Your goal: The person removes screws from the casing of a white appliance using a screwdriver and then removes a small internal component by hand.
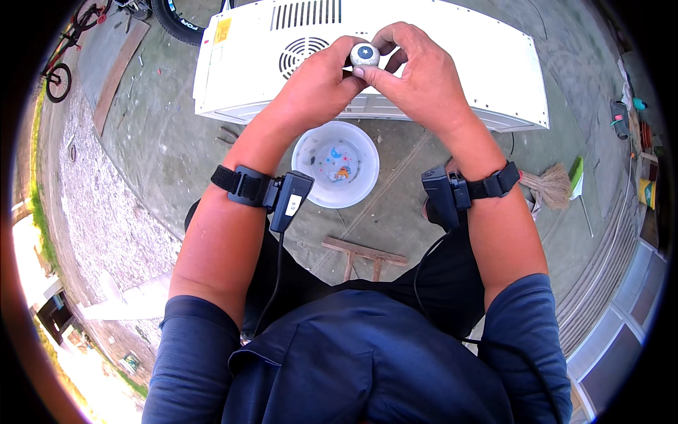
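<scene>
Both of my hands are raised in front of me and meet on a small round grey part with a blue centre (365,54). My left hand (321,74) grips it from the left with thumb and fingers. My right hand (417,67) pinches it from the right and curls over its top. Behind the hands lies a long white appliance casing (494,71) with vent slots and a round grille, flat on the concrete ground. Black bands with small devices sit on both wrists.
A white plastic bucket (311,152) with small coloured bits inside stands on the ground below my hands. A wooden frame (364,253) lies near my knees. A broom (547,185) and green dustpan are at right, bicycles and a tyre at upper left.
</scene>
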The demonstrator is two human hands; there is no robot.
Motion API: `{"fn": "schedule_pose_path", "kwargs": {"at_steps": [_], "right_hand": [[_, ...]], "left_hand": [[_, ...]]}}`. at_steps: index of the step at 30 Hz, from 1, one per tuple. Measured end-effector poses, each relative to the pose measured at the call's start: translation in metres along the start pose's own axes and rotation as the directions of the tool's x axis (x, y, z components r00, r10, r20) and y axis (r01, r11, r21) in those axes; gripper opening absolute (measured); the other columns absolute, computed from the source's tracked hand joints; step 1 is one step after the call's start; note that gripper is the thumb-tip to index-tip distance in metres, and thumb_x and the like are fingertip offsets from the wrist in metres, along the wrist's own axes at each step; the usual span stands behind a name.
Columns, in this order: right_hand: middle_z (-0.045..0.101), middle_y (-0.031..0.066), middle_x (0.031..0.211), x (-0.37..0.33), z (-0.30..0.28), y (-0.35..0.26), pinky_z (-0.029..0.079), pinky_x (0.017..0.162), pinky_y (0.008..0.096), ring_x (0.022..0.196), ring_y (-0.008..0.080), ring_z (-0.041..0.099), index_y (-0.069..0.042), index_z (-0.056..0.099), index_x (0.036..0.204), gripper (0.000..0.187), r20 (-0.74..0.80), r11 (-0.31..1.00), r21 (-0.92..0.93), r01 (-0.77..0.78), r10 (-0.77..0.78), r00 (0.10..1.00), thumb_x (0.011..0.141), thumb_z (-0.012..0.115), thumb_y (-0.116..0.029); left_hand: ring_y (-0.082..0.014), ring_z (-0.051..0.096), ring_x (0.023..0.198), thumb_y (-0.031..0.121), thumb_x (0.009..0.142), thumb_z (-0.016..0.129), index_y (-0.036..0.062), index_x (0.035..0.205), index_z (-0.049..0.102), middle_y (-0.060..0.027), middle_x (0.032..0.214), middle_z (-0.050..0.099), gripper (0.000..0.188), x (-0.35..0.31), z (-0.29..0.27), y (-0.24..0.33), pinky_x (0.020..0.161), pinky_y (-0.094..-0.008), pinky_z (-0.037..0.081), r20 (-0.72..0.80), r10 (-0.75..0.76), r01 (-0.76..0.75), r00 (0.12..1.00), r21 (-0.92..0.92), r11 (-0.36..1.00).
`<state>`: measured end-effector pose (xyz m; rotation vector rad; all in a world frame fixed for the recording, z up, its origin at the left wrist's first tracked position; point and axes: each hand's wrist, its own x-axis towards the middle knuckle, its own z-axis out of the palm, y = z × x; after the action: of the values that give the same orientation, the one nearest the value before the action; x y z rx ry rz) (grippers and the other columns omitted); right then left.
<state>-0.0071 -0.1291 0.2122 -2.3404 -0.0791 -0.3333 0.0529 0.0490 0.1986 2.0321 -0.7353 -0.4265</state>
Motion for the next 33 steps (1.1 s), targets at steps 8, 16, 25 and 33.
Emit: {"fn": "schedule_pose_path", "kwargs": {"at_steps": [8,16,25,33], "right_hand": [[0.067,0.0088,0.086,0.003,0.01,0.007,0.054,0.07,0.0388,0.074,0.0272,0.067,-0.007,0.066,0.091,0.035,-0.132,0.997,-0.004,0.079,-0.078,0.988,0.074,0.084,-0.032],[0.069,0.009,0.091,0.0,0.001,0.012,0.055,0.075,0.0389,0.083,0.0297,0.068,-0.01,0.073,0.105,0.031,-0.098,0.984,0.106,0.141,-0.131,0.987,0.078,0.08,-0.024],[0.069,0.0079,0.089,0.002,0.001,0.003,0.055,0.079,0.0356,0.085,0.0277,0.067,-0.013,0.078,0.107,0.031,-0.082,0.996,0.054,0.068,-0.063,0.995,0.078,0.078,-0.019],[0.07,0.0069,0.091,0.003,0.006,0.011,0.056,0.079,0.0349,0.084,0.0269,0.068,-0.014,0.078,0.103,0.028,-0.157,0.95,0.201,0.238,-0.209,0.965,0.076,0.08,-0.02]], "left_hand": [[-0.0344,0.072,0.093,0.018,0.093,0.071,0.0021,0.123,0.061,-0.0203,0.101,0.072,0.035,0.001,0.003,-0.002,0.081,-0.0401,0.056,-0.056,0.052,-0.044,0.997,0.134,0.99],[-0.033,0.071,0.09,0.02,0.091,0.073,0.0008,0.121,0.063,-0.0195,0.098,0.072,0.037,0.003,0.011,-0.003,0.079,-0.0399,0.056,-0.103,0.063,-0.069,0.993,-0.058,0.996],[-0.0346,0.071,0.084,0.022,0.084,0.078,-0.0001,0.109,0.064,-0.0185,0.089,0.071,0.036,0.008,0.015,-0.002,0.074,-0.0404,0.055,-0.174,0.033,0.0,0.984,0.186,0.983],[-0.0338,0.072,0.089,0.015,0.088,0.074,-0.0001,0.119,0.062,-0.0185,0.095,0.073,0.037,0.01,0.015,-0.005,0.08,-0.0394,0.055,-0.083,-0.033,0.041,0.996,0.099,0.994]]}}
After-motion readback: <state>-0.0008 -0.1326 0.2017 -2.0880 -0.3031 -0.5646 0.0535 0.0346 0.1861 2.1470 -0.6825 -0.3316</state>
